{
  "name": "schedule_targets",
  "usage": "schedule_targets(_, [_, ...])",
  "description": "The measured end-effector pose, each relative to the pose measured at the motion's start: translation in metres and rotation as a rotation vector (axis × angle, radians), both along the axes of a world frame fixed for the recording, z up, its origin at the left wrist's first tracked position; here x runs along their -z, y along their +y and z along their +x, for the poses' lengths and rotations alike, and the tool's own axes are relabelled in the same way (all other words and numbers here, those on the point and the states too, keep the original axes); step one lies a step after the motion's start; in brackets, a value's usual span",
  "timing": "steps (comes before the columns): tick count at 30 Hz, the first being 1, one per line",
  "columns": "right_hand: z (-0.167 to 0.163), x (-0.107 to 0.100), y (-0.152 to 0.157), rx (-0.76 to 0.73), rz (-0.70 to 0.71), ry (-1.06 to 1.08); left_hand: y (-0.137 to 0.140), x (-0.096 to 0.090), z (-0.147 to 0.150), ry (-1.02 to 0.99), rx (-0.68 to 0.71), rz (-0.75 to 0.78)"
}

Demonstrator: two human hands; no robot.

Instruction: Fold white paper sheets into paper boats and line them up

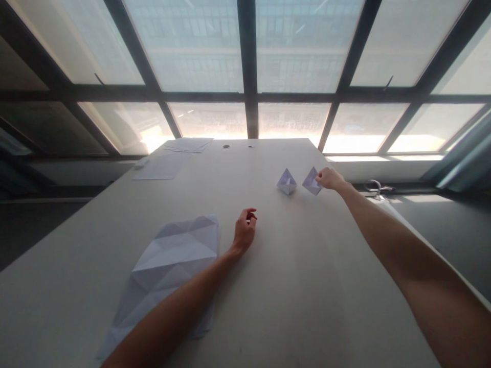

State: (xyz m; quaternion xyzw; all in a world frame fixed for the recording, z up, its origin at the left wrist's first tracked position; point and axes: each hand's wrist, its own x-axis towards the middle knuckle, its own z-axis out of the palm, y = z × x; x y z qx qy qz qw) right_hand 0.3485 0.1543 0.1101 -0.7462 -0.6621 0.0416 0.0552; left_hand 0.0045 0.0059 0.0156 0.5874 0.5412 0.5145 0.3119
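Note:
My right hand (330,179) reaches out to the right side of the table, its fingers closed on the edge of a folded white paper boat (311,183). Just left of it a second paper boat (287,183) sits upright on the tabletop, apart from the first. Near the middle, my left hand (245,229) hovers or rests at the table, fingers loosely curled and apart, holding nothing. Beneath my left forearm lies a large creased sheet of white paper (172,260), partly hidden by the arm.
The white table (291,286) runs away toward large windows (203,51). Flat white sheets (161,166) lie at its far left. Close to the right edge is a silvery ring-shaped object (374,186), possibly scissors. A curtain (468,153) hangs at far right.

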Motion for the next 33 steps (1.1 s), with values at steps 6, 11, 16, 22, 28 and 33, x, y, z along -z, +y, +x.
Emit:
schedule_targets(6, [-0.001, 0.015, 0.024, -0.024, -0.017, -0.037, -0.001, -0.001, 0.000, -0.012, 0.008, -0.020])
schedule_targets(11, [0.004, 0.022, 0.040, -0.036, -0.054, -0.051, -0.002, 0.000, 0.000, -0.009, 0.014, -0.021])
schedule_targets(16, [0.004, 0.025, 0.045, -0.044, -0.072, -0.063, -0.003, -0.001, 0.000, -0.010, 0.014, -0.025])
schedule_targets(22, [0.000, 0.023, 0.043, -0.052, -0.104, -0.074, -0.002, 0.000, 0.000, -0.020, 0.013, -0.021])
schedule_targets(28, [-0.002, 0.007, 0.032, -0.010, -0.082, -0.054, -0.002, 0.001, 0.000, -0.014, 0.015, -0.005])
schedule_targets(33, [-0.012, -0.015, 0.013, 0.001, 0.059, -0.012, -0.001, 0.001, 0.000, -0.026, 0.015, -0.002])
